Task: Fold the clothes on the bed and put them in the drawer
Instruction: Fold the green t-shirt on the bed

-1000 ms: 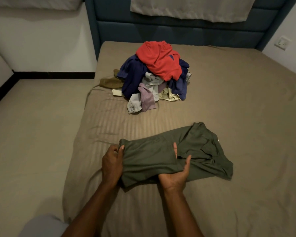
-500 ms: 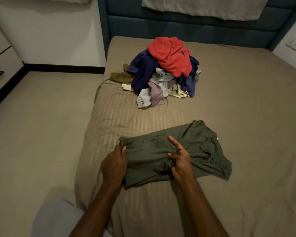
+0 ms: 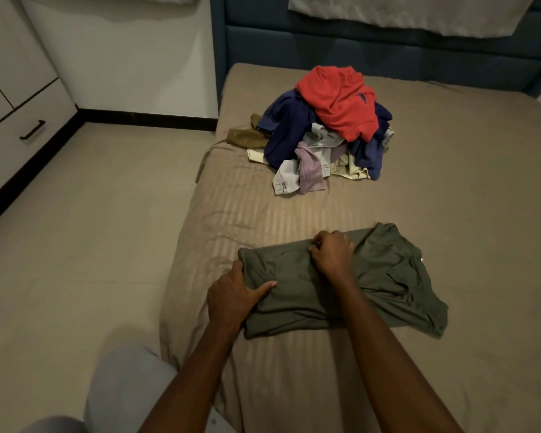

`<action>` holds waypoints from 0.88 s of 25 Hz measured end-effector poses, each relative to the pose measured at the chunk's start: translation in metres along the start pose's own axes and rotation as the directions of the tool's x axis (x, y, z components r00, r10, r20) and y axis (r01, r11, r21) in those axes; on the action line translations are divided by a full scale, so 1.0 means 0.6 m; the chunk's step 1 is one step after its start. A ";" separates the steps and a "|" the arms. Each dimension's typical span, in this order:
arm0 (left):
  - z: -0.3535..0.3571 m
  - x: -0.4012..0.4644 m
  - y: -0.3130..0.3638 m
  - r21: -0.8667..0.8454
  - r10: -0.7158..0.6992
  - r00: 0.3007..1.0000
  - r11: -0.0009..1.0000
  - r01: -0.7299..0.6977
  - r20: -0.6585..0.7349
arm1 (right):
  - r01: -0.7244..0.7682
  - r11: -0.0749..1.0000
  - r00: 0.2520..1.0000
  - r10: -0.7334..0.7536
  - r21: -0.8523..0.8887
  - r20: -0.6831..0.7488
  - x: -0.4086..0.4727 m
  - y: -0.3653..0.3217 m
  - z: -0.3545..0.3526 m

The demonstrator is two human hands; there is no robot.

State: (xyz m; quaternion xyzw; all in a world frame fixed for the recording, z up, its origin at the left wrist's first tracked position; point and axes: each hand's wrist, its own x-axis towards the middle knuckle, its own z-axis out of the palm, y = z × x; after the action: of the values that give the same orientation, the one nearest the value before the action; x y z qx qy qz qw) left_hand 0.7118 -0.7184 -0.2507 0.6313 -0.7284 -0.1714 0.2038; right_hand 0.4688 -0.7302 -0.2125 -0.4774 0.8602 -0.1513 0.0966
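The olive-green shirt (image 3: 341,285) lay part-folded near the bed (image 3: 450,214) foot. The left hand (image 3: 231,292) gripped its left edge; the right hand (image 3: 331,250) pinched its far edge. Bare sheet separated it from the clothes pile (image 3: 328,129); a drawer (image 3: 22,142) stood left across open floor.

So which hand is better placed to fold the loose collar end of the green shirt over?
Probably the right hand: it pinches the green shirt beside the loose end, while the left hand holds the opposite edge.

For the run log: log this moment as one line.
step: folding green shirt | left hand: holds near-left edge | right hand: grips far edge | pile: unfolded
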 end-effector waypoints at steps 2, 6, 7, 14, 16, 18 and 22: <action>-0.002 0.001 -0.001 -0.021 0.003 1.000 1.000 -0.003 0.005 | 0.002 0.994 1.000 -0.005 0.111 0.025 0.031 0.004 0.007; -0.001 0.003 0.000 -0.008 -0.009 1.000 1.000 0.009 0.022 | 0.041 0.968 0.996 -0.019 0.248 -0.092 0.043 0.016 0.008; 0.000 0.002 0.000 -0.014 -0.004 1.000 1.000 0.004 0.010 | 0.056 0.973 0.991 -0.026 0.223 -0.132 0.029 0.016 0.006; 0.016 -0.010 0.011 0.042 0.040 0.996 0.998 -0.036 -0.085 | 0.340 0.933 0.939 -0.329 0.123 -0.100 -0.102 0.047 0.065; 0.026 -0.014 0.017 0.076 0.112 0.992 0.991 -0.108 -0.056 | 0.330 0.944 0.943 -0.329 0.018 -0.044 -0.105 0.066 0.095; 0.029 -0.001 0.017 -0.013 0.103 0.994 0.994 -0.104 -0.045 | 0.309 0.951 0.951 -0.309 0.015 -0.017 -0.102 0.061 0.096; -0.010 0.010 0.054 -0.522 0.022 0.999 0.852 -0.042 -0.043 | 0.225 0.932 0.968 -0.246 0.285 0.041 -0.098 0.052 0.063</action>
State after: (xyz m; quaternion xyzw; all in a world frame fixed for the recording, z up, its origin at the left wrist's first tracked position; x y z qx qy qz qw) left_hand 0.6865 -0.7197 -0.2288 0.5429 -0.6611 -0.3484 0.3833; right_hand 0.4866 -0.6707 -0.2574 -0.5641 0.7626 -0.2629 0.1763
